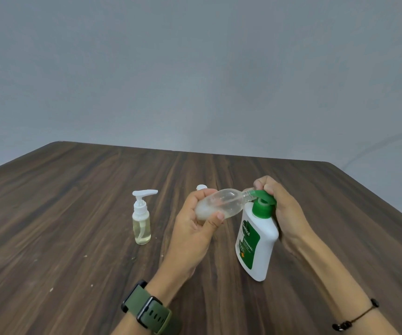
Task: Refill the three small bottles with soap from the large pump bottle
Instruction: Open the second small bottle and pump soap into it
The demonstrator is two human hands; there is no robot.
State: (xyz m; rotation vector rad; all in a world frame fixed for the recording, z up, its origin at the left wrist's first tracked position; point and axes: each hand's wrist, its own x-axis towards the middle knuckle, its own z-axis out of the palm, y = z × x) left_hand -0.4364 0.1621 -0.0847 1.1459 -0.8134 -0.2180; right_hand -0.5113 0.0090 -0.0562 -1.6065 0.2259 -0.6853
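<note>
My left hand (196, 228) grips a small clear bottle (221, 201), tilted on its side with its open neck held under the nozzle of the green pump (264, 198). The large white pump bottle (255, 243), with a green label, stands on the table. My right hand (281, 206) is wrapped around its back, with the thumb pressed on the pump head. A second small bottle (142, 221), capped with a white pump and holding yellowish liquid, stands upright to the left. A white pump cap (201, 187) peeks out just behind my left hand.
The dark wood table (74, 201) spreads wide on the left and front, with rounded far corners. A grey wall rises behind it. A green watch is on my left wrist and a thin black cord bracelet is on my right.
</note>
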